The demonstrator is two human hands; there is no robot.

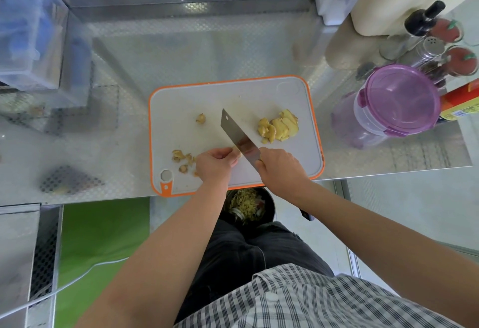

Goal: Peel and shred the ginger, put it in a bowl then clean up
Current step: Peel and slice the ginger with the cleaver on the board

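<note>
Cleaver in right hand — ginger piece in left hand; board beneath

My right hand swallows the handle of the cleaver, so I cannot see the grip itself. The curled fingers of my left hand hide most of the ginger piece at the blade; only a pale tip shows. The black bin is half covered by the near edge of the cutting board. The clear box at far left is blurred, its blue contents unreadable. The cream holder and red package run off the frame.
</note>
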